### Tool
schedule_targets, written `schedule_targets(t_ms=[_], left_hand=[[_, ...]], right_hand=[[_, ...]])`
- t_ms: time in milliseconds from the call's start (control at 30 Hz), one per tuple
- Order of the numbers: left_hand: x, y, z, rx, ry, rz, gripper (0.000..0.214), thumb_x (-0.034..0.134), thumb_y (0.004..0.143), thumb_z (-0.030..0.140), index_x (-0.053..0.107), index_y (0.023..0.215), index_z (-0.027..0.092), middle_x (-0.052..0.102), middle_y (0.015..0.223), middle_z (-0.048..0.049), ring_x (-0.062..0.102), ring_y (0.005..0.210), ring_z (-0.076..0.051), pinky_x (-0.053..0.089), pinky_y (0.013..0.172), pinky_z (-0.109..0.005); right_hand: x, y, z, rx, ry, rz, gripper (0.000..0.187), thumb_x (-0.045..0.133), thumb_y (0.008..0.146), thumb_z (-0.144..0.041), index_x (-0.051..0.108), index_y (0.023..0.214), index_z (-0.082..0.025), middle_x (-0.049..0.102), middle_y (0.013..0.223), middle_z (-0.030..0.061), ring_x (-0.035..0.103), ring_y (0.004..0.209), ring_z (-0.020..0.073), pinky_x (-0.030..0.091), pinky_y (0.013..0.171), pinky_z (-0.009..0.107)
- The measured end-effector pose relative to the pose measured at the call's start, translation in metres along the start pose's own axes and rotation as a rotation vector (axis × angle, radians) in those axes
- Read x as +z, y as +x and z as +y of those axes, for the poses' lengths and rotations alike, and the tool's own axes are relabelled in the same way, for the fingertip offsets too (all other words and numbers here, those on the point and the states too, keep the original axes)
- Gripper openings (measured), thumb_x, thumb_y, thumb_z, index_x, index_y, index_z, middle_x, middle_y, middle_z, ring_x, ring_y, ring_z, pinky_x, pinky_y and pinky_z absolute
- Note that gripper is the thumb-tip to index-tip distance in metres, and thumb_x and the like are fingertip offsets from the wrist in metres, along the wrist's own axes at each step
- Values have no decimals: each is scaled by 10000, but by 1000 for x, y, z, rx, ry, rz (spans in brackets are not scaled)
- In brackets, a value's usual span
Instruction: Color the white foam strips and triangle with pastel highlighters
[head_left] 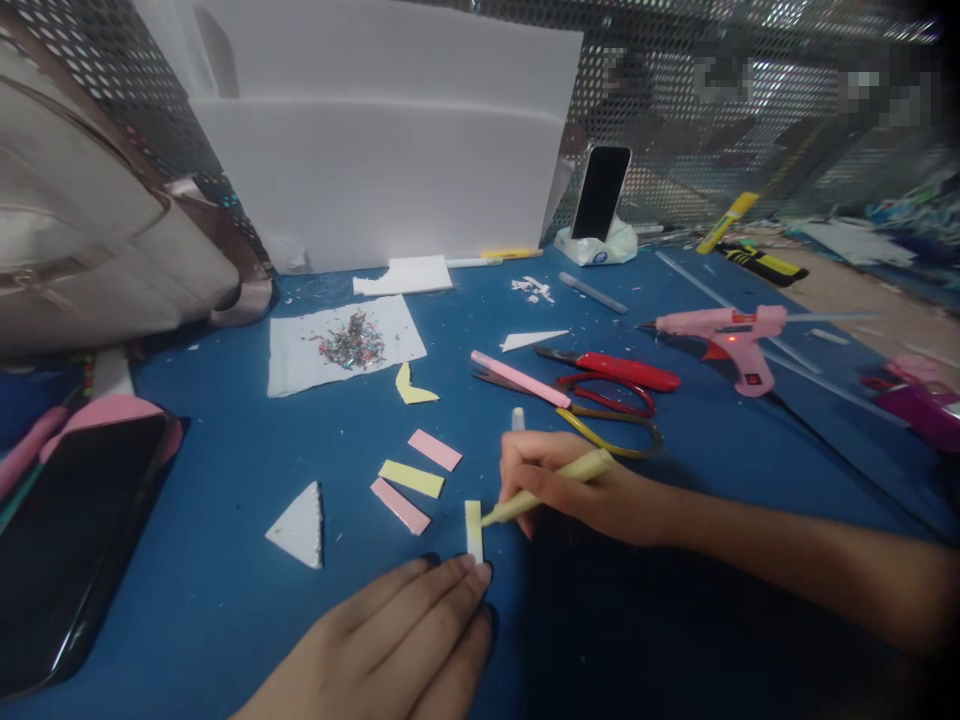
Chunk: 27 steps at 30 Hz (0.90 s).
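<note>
- In the head view, the part-yellow strip point(474, 530) lay on the blue desk point(217, 620), toward its near edge and about midway between its left and right edges.
- The strip could have slipped or twisted, since only its near end was pinned.
- The yellow marker point(555, 488) could have run off the strip's narrow side and inked the desk; a stroke carried too far toward the near edge could have stained the left fingertips.
- The glue gun point(724, 330), toward the desk's right edge, showed a small red light; a snag of the right forearm on its cord point(847, 456) might have dragged it.
- The left hand point(386, 640) lay flat, its fingers extended and close together, the tips pressing the strip's near end.
- The right hand point(570, 485) had its fingers closed around the marker in a writing grip, the tip meeting the strip's right side.
- A clear cap point(518, 419) showed just beyond the right knuckles; whether those fingers held it, one could not tell.
- Two pink strips point(435, 450) and a yellow strip point(412, 478) lay apart from both hands, farther toward the desk's far left corner.
</note>
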<state>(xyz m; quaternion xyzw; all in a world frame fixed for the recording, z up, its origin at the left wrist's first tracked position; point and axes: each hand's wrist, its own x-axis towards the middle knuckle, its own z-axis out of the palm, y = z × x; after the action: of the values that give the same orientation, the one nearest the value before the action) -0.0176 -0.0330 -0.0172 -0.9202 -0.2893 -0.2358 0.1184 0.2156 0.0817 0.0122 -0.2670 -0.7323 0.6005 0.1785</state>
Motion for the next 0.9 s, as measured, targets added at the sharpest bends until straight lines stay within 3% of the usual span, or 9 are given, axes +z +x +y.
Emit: schedule_targets(t_ms=[100,233,400,700,900], left_hand=[[1,-2,1,-14,-10,-30,366,340,1031,199,691,1134,206,642,1264,-31,533,1234,-171,329,1135,-338],[0,-1,1,-20,-23,-25,354,355,1028,198,694,1127,205,645,1258,-26,528,1237,-167,272,1163,-341],[-2,0,1,-4,-43,-34,359,349,1029,202,691,1136,198,638,1268,-38,526,1238,-172,223,1178,-340],[0,-3,1,-21,-37,-35,360,345,1029,196,685,1148,187,637,1268,-54,524,1242,-182,221,1178,-354],[-2,0,2,-9,-10,-26,349,353,1030,206,685,1138,199,640,1262,-42,541,1223,-183,376,1101,-341]], right_hand=[[0,0,0,3,-50,40,268,491,997,-376,572,894,-142,627,783,13,542,691,101,389,610,220],[0,-1,1,7,-36,-12,349,455,1006,-399,572,810,-135,597,728,9,530,652,99,383,582,221],[0,0,1,-5,-45,14,295,483,998,-385,557,846,-145,609,766,8,521,666,100,381,593,223],[-1,-1,0,1,-34,-2,329,467,1003,-397,567,824,-139,601,735,9,522,653,99,380,582,220],[-1,0,-2,-16,-64,30,329,476,998,-400,571,818,-142,603,763,15,523,672,104,392,612,233]])
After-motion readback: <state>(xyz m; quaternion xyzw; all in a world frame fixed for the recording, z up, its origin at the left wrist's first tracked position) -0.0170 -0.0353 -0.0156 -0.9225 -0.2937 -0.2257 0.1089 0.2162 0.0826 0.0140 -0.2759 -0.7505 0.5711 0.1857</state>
